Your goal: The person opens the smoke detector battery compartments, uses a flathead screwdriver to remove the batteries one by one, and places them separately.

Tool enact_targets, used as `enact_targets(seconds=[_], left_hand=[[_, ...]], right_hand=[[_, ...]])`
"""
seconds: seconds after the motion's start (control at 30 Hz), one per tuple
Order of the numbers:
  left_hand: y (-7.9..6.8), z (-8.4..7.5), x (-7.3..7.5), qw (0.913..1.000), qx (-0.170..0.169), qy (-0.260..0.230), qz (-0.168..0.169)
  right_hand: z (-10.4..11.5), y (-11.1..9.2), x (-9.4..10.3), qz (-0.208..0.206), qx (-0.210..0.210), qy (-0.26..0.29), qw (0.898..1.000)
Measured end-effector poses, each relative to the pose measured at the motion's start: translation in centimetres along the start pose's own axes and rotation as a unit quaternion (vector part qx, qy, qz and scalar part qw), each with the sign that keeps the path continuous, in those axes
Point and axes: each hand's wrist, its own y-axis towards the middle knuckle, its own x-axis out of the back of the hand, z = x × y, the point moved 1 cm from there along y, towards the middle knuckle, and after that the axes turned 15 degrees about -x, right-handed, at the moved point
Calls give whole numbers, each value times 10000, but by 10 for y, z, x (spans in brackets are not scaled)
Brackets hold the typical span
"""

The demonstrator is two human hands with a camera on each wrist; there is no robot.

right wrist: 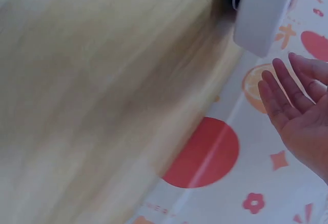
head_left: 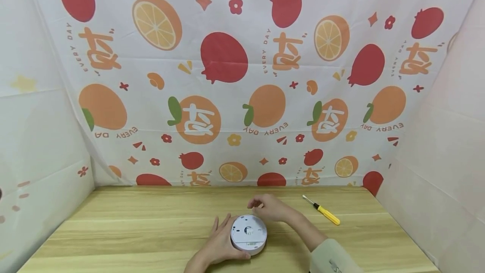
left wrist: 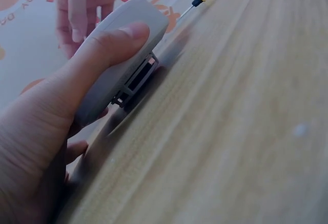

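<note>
A round white smoke detector (head_left: pixel 249 231), its flat back with slots and a label facing up, is in my left hand (head_left: pixel 219 244). In the left wrist view that hand's thumb (left wrist: pixel 123 40) presses on the detector's side wall (left wrist: pixel 130 21), and the other fingers lie behind, mostly hidden. A slotted grille (left wrist: pixel 136 78) juts from its underside just over the wood. My right hand (head_left: pixel 270 208) hovers beyond the detector's far right rim, apart from it. The right wrist view shows its fingers (right wrist: pixel 287 88) loosely extended, with no held thing visible.
A screwdriver (head_left: pixel 329 215) with a yellow handle and black collar lies on the wooden table (head_left: pixel 151 222) to the right, its tip pointing away. A fruit-printed cloth (head_left: pixel 235 109) hangs at the table's back edge, with pale cloth walls on both sides.
</note>
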Motion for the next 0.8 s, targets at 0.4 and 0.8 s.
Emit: enact_targets(seconds=[0.4,0.8], left_hand=[[0,-1,0,9999,116,9,126],[-1,-3,0,9996,179,-56,197]], right_hand=[[26,-23,1,474,608,-1950,9778],[30,-28,-11,274,610,-2891,9550]])
